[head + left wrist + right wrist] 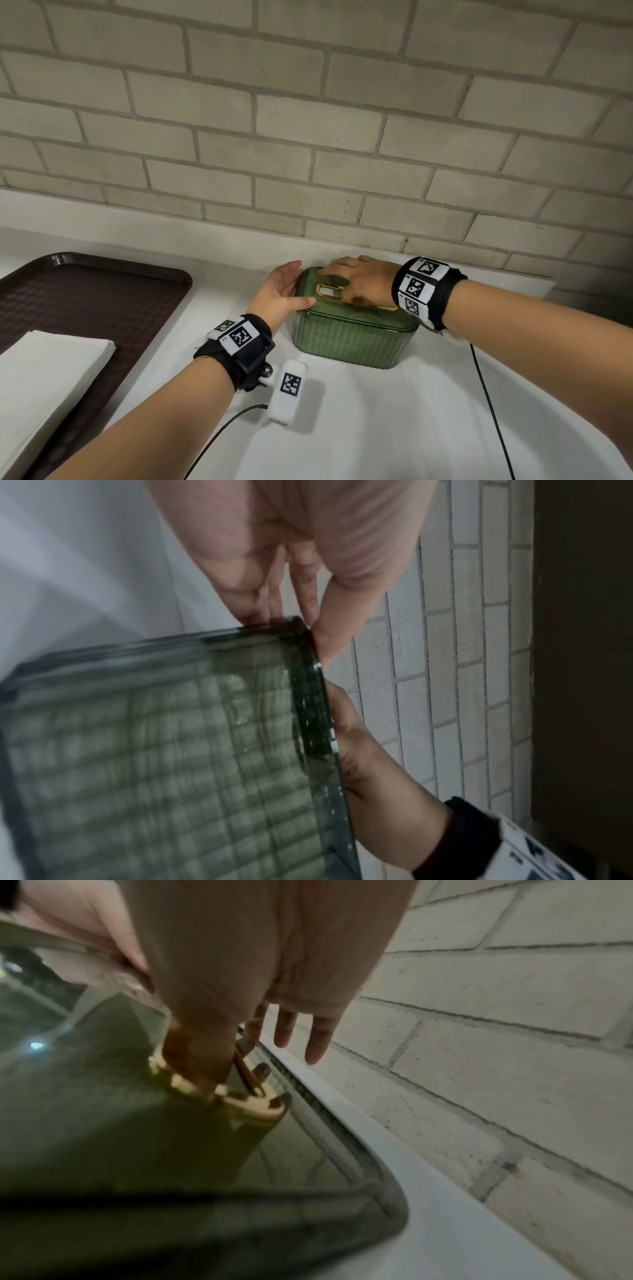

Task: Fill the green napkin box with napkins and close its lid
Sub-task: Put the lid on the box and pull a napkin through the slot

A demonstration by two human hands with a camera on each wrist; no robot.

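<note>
The left hand (279,294), nearest the camera, lies open with straight fingers against the left end of the green napkin box (349,334), which stands on the white worktop (394,411) near the brick wall. The right hand (359,279) rests over the lid (342,310), its thumb hooked through the gold slot (329,290). Judging by the napkins (44,373) waiting on the brown tray (102,294), the lid probably must come off: brace the box firmly and lift straight up, evenly.
</note>
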